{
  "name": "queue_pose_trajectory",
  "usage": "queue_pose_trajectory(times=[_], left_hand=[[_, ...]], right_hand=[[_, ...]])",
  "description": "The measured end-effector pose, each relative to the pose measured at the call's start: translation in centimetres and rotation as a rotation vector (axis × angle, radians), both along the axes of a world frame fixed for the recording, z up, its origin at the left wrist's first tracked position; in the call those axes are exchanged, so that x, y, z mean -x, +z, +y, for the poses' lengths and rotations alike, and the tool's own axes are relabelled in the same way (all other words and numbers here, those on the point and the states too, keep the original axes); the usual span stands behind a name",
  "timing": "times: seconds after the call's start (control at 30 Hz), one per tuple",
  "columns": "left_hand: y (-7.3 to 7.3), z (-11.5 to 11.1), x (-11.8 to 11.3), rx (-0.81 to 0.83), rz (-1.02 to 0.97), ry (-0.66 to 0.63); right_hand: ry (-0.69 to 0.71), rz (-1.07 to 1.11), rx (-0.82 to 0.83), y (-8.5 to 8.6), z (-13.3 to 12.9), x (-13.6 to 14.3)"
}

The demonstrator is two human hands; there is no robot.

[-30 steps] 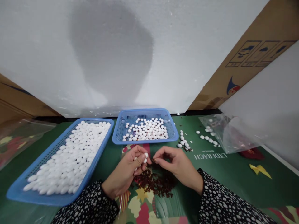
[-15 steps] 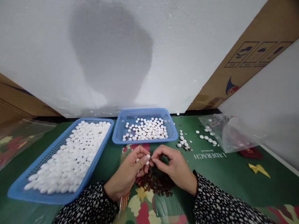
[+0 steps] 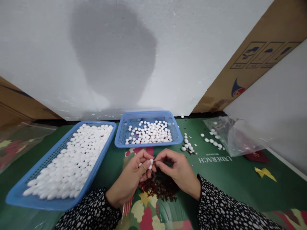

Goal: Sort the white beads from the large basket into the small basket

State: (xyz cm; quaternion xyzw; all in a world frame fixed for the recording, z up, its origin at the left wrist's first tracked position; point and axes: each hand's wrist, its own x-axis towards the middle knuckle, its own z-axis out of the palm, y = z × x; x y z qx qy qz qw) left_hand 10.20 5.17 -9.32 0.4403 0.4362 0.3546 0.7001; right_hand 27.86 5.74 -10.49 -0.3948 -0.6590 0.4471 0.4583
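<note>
Several small white balls (image 3: 150,166) sit in my left hand (image 3: 130,175), its fingers curled round them and its thumb pressed on top. Close against it, my right hand (image 3: 179,171) pinches a tiny dark brown piece (image 3: 154,162) with thumb and index finger at the side of one ball. The piece touches or enters that ball; I cannot tell which. Under the hands lies a loose heap of dark reddish-brown bits (image 3: 161,187), partly covered by my fingers.
A blue basket (image 3: 120,145) behind my hands holds white balls, some with brown bits. A longer blue basket (image 3: 11,199) at left is full of plain white balls. Loose balls (image 3: 187,146), a clear plastic bag (image 3: 236,137) and a yellow ribbon (image 3: 265,173) lie at right.
My right fingers have moved slightly closer to the white ball in my left hand. The view has shifted a little; the baskets and heap stay as they were.
</note>
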Motion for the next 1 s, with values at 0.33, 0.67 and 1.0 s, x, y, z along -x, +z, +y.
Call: queue_pose_trajectory(times=[0.33, 0.67, 1.0], left_hand=[[-0.1, -0.4, -0.4, -0.063, 0.082, -0.003], [-0.3, -0.2, -0.3, -0.065, 0.038, 0.006], [0.8, -0.1, -0.1, -0.028, -0.011, 0.099]], right_hand=[[-0.037, -0.037, -0.046, -0.4, -0.2, 0.2], [0.117, -0.091, -0.137, 0.6, 0.0, 0.0], [-0.017, -0.014, -0.026, 2.9, 1.8, -0.7]])
